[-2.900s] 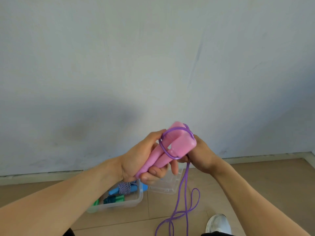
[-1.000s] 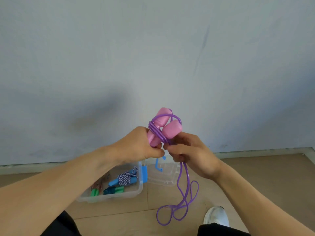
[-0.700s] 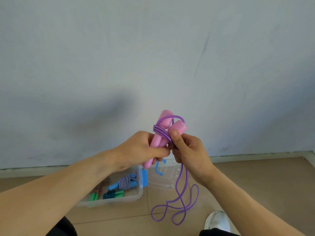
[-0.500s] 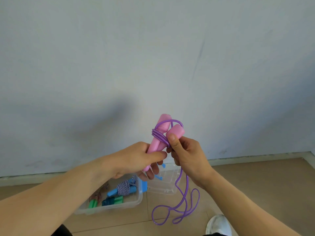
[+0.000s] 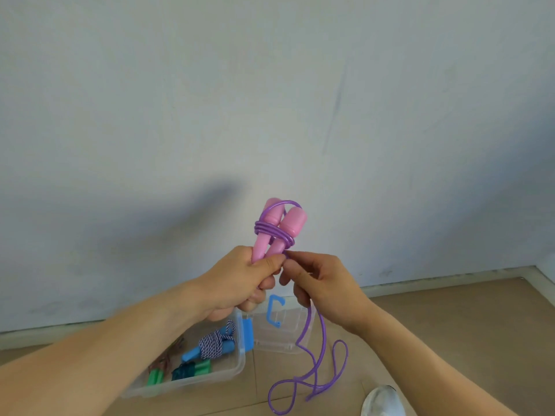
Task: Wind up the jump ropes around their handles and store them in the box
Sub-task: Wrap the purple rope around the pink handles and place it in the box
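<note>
My left hand (image 5: 240, 280) grips the lower ends of two pink jump-rope handles (image 5: 279, 226), held upright side by side in front of the wall. Several turns of purple rope (image 5: 271, 231) circle the handles near their tops. My right hand (image 5: 318, 280) pinches the rope just below those turns, right beside my left thumb. The loose rest of the purple rope (image 5: 318, 349) hangs from my right hand and loops on the floor. The clear plastic box (image 5: 237, 370) stands on the floor below my left hand.
Inside the box lie a blue-handled rope with striped cord (image 5: 214, 345) and a green-handled one (image 5: 180, 372). A clear lid with blue clips (image 5: 277, 321) lies right of the box. A white shoe (image 5: 381, 402) is at the bottom right. The wall is close ahead.
More turns of purple rope have gone round the handles. My right hand has dropped from the handle tops to just beside my left thumb. The loose loop on the floor has shifted.
</note>
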Tool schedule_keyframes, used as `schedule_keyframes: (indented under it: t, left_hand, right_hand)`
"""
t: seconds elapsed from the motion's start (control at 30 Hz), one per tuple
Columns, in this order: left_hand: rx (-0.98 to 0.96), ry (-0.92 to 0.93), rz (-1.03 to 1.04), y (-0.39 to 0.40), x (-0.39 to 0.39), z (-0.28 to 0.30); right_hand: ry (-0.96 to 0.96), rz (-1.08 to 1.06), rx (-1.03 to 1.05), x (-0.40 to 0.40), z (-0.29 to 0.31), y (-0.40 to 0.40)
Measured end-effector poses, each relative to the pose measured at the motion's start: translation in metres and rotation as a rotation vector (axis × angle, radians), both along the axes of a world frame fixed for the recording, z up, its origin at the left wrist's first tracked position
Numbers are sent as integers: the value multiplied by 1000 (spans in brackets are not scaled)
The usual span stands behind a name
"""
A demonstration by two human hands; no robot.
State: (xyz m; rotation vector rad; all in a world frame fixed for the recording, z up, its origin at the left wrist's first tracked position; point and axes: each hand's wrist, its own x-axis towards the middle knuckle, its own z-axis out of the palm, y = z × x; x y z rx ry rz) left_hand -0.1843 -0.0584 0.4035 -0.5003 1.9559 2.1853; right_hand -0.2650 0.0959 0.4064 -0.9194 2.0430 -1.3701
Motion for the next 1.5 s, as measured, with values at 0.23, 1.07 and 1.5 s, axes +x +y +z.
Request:
schedule_keyframes:
  t: [0.23,1.07,1.5]
  left_hand:
    - [-915,59,-27,0,-18,-37]
    - [-1324,345,-709,29,1,-24]
    - [-437,184,-106,-5,-9,-10]
  right_hand:
    - [-202,-84,376,10,2,0]
    - [2,139,322,-54,-7,44]
    - [-146,39,179,-37,-9,19]
